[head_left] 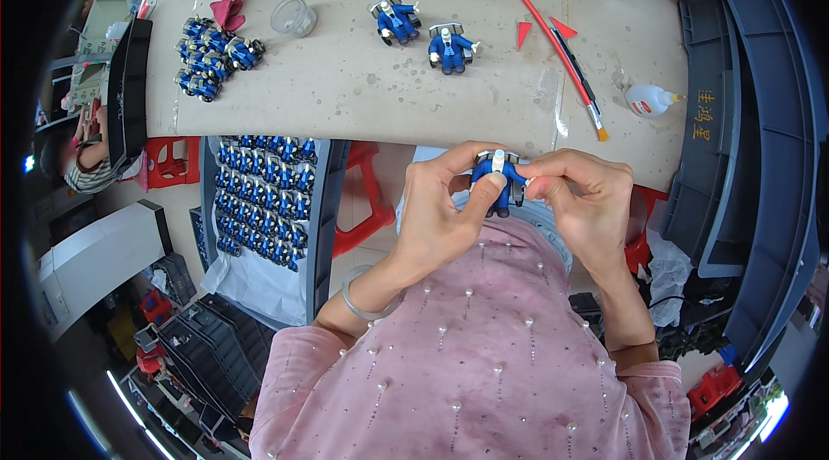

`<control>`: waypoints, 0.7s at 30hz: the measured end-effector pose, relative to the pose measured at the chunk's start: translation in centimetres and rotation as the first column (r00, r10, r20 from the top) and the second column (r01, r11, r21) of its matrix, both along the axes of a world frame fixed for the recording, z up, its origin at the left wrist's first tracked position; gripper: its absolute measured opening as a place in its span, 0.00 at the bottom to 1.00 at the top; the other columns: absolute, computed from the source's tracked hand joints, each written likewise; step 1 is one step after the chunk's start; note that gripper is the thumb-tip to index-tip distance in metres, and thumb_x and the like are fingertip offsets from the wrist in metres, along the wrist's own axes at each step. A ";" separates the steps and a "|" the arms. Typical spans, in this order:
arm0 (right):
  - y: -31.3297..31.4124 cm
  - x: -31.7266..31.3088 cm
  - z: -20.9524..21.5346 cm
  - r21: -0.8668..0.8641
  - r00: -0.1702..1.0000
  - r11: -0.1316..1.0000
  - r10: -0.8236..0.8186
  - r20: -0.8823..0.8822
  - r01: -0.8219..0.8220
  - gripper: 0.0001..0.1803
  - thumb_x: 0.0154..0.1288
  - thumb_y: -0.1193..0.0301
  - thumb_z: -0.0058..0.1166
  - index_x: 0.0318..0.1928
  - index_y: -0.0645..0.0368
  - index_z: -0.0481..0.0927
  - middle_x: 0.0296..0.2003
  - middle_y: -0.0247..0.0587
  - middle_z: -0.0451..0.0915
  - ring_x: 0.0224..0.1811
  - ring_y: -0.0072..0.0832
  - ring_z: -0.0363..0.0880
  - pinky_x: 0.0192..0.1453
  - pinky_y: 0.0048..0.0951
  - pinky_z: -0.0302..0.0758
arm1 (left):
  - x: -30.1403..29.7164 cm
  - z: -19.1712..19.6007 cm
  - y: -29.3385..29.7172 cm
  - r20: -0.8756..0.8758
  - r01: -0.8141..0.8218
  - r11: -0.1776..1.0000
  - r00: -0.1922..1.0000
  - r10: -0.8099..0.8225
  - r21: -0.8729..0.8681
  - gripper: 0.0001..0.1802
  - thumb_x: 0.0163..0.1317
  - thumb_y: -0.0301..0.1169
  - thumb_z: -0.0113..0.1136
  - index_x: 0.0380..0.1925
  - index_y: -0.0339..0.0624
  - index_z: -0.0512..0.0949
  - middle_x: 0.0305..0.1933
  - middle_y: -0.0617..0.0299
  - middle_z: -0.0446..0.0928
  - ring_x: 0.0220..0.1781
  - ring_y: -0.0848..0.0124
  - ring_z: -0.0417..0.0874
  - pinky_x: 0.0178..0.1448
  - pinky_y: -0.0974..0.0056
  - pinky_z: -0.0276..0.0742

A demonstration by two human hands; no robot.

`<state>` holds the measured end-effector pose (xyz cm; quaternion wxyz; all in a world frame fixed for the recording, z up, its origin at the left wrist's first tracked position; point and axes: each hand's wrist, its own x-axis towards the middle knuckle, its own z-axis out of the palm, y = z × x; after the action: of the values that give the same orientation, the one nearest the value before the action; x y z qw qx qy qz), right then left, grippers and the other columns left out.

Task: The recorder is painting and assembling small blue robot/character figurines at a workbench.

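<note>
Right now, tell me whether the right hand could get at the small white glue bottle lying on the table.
Probably yes. The white glue bottle lies in the open on the table, nothing between it and the right hand. But that hand, with the left hand, is holding the blue toy figure.

On the table [345, 88] stand 2 blue seated figures [423, 32], with a heap of like figures [211, 54] at the left, a clear plastic cup [294, 17], a red stick [544, 24], a paintbrush [580, 80] and a white glue bottle [649, 100]. A tray of blue figures [263, 201] sits below the table's edge.
</note>
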<state>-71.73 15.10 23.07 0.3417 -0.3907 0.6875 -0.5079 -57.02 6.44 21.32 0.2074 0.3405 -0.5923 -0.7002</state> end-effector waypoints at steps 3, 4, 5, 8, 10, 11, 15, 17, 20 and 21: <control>-0.1 -0.1 0.0 -0.003 1.000 1.000 0.004 0.013 -0.004 0.10 0.51 0.88 0.52 0.31 0.67 0.84 0.24 0.45 0.84 0.26 0.25 0.83 0.32 0.23 0.76 | 0.1 0.1 -0.1 0.025 0.040 0.999 0.999 -0.041 0.011 0.12 0.64 0.20 0.54 0.47 0.25 0.76 0.41 0.56 0.81 0.42 0.76 0.80 0.46 0.72 0.77; -0.1 -0.2 0.0 0.007 1.000 1.000 0.012 0.009 -0.012 0.10 0.51 0.88 0.52 0.31 0.67 0.84 0.24 0.45 0.84 0.26 0.25 0.83 0.32 0.23 0.76 | 0.1 0.1 -0.1 0.024 0.035 0.999 0.999 -0.035 0.014 0.12 0.64 0.20 0.54 0.47 0.25 0.76 0.41 0.56 0.81 0.42 0.76 0.80 0.46 0.72 0.77; -0.1 -0.2 0.0 0.009 1.000 1.000 0.026 0.008 -0.026 0.10 0.51 0.88 0.52 0.31 0.67 0.84 0.25 0.45 0.84 0.26 0.25 0.83 0.32 0.23 0.76 | 0.0 0.2 -0.1 0.031 0.038 0.999 0.999 -0.039 0.017 0.12 0.64 0.20 0.54 0.47 0.25 0.76 0.41 0.56 0.81 0.42 0.76 0.80 0.46 0.72 0.77; 0.0 -0.4 0.5 0.003 0.999 0.999 0.036 -0.040 -0.036 0.10 0.51 0.88 0.52 0.32 0.67 0.84 0.25 0.45 0.84 0.26 0.25 0.83 0.31 0.23 0.76 | -0.1 0.7 -0.1 0.000 0.029 0.999 1.000 -0.029 -0.035 0.12 0.63 0.19 0.53 0.46 0.25 0.76 0.41 0.56 0.81 0.41 0.77 0.80 0.45 0.72 0.77; 0.2 -0.3 0.9 -0.046 0.998 0.998 0.046 -0.041 -0.048 0.10 0.51 0.88 0.53 0.32 0.66 0.84 0.25 0.44 0.83 0.26 0.25 0.83 0.31 0.22 0.76 | 0.0 1.3 0.1 0.010 0.040 0.999 0.999 -0.039 -0.037 0.12 0.62 0.17 0.52 0.46 0.26 0.76 0.40 0.56 0.81 0.40 0.77 0.80 0.44 0.72 0.78; 0.3 -0.3 1.1 -0.084 0.998 0.995 0.056 -0.033 -0.059 0.10 0.51 0.89 0.54 0.32 0.66 0.85 0.25 0.44 0.83 0.25 0.25 0.83 0.30 0.22 0.76 | 0.0 1.7 0.2 -0.007 0.031 0.997 0.999 -0.031 -0.073 0.12 0.61 0.17 0.52 0.45 0.26 0.76 0.39 0.56 0.81 0.38 0.76 0.81 0.42 0.72 0.78; 0.6 -0.2 1.9 -0.119 0.997 0.991 0.058 -0.059 -0.065 0.11 0.51 0.89 0.54 0.33 0.65 0.85 0.24 0.43 0.83 0.25 0.25 0.83 0.29 0.22 0.76 | 0.1 2.5 0.3 -0.014 0.008 0.995 1.000 -0.009 -0.102 0.11 0.60 0.20 0.56 0.43 0.29 0.78 0.32 0.55 0.82 0.33 0.78 0.81 0.40 0.71 0.78; 0.6 -0.2 2.0 -0.110 0.996 0.991 0.069 -0.058 -0.076 0.12 0.51 0.89 0.54 0.34 0.65 0.85 0.24 0.43 0.83 0.25 0.26 0.83 0.28 0.23 0.76 | 0.1 2.8 0.2 -0.010 0.011 0.994 1.000 -0.012 -0.113 0.11 0.60 0.20 0.57 0.43 0.29 0.78 0.31 0.56 0.82 0.32 0.78 0.80 0.39 0.71 0.77; 0.6 -0.2 2.1 -0.107 0.995 0.991 0.078 -0.063 -0.085 0.12 0.51 0.89 0.54 0.34 0.65 0.84 0.24 0.44 0.83 0.25 0.26 0.83 0.29 0.23 0.76 | 0.2 2.8 0.2 0.004 0.014 0.993 1.000 -0.013 -0.121 0.11 0.60 0.20 0.57 0.43 0.30 0.79 0.30 0.57 0.81 0.30 0.79 0.80 0.37 0.72 0.77; 0.5 -0.2 2.1 -0.115 0.995 0.990 0.073 -0.068 -0.081 0.12 0.51 0.89 0.54 0.34 0.65 0.84 0.24 0.44 0.83 0.25 0.26 0.83 0.29 0.23 0.76 | 0.2 2.8 0.2 0.013 0.015 0.993 1.000 -0.013 -0.121 0.11 0.60 0.20 0.57 0.43 0.30 0.79 0.29 0.58 0.81 0.29 0.79 0.79 0.36 0.73 0.76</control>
<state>-71.97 15.64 25.18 0.3155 -0.4524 0.6513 -0.5212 -56.82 6.67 24.15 0.2191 0.3276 -0.6374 -0.6621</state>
